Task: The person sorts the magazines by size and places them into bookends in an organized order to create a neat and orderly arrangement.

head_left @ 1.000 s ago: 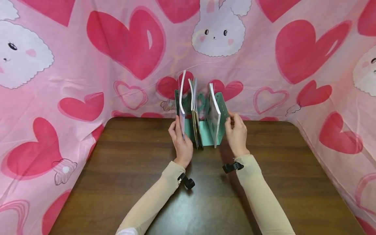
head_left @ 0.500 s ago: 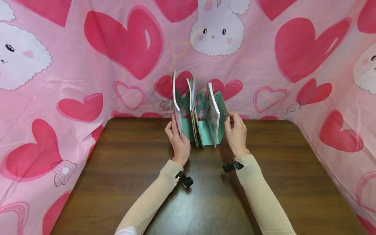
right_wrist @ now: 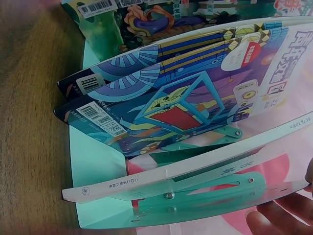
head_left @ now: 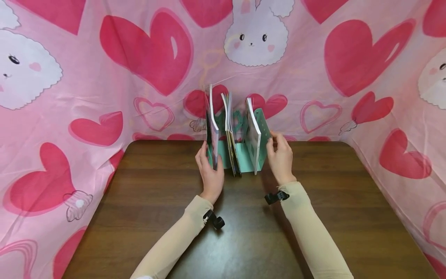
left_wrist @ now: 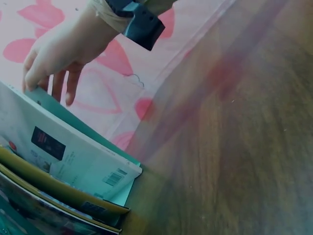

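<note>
A mint-green book rack [head_left: 247,161] stands near the table's back edge, with books upright in it. My left hand [head_left: 211,178] is at the rack's left end, its thumb and fingers either side of a thin book [head_left: 215,141]. With thumb and fingers, my right hand [head_left: 280,162] pinches the edge of the rack's right end panel [head_left: 264,135]; the left wrist view shows this hand [left_wrist: 66,49] from across the rack. A white-spined book [head_left: 256,141] leans beside that panel. Between the two lie colourful magazines [right_wrist: 181,98] with barcodes on their covers.
The brown wooden table [head_left: 251,236] extends in front and to both sides. Behind the rack hangs a pink cloth [head_left: 216,69] printed with hearts and rabbits, which also runs along the sides.
The left book first tilted left with my left hand, then came back slightly right, with the rack's left panel visible again. My left hand has dropped a little lower. My right hand stays put.
</note>
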Action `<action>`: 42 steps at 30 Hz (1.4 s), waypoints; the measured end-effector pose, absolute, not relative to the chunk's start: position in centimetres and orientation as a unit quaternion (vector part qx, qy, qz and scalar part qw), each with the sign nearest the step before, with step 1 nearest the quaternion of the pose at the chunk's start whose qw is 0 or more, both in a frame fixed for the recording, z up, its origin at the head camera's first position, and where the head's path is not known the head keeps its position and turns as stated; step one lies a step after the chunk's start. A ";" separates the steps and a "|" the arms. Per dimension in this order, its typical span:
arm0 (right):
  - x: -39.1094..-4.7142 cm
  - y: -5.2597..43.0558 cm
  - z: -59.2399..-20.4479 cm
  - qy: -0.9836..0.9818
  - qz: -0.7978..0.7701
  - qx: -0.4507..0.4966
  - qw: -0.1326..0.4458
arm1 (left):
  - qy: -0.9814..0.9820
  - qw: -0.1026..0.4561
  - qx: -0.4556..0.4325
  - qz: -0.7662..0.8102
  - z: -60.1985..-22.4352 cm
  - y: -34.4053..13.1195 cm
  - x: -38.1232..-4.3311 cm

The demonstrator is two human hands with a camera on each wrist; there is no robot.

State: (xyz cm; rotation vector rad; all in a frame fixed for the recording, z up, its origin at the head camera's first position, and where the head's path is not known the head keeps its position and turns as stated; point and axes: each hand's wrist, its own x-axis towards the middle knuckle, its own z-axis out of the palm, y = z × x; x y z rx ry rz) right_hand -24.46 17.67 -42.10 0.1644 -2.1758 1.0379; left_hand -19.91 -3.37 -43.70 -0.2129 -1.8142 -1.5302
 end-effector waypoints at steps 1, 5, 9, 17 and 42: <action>-24.5 17.7 -42.1 -0.842 0.401 0.064 0.355 | -0.706 0.368 -0.082 -0.599 -43.7 -3.5 -19.8; -24.6 17.7 -42.0 -0.844 0.399 0.066 0.352 | -0.704 0.360 -0.087 -0.606 -43.8 -4.1 -19.6; -24.6 17.8 -42.1 -0.849 0.393 0.067 0.348 | -0.710 0.344 -0.090 -0.608 -45.5 -4.7 -20.5; -24.6 17.9 -42.2 -0.854 0.386 0.064 0.342 | -0.732 0.322 -0.096 -0.593 -46.6 -5.3 -20.9; -15.3 20.9 -45.5 -0.901 0.383 0.073 0.192 | -0.887 0.218 -0.167 -0.371 -46.7 -13.6 -14.9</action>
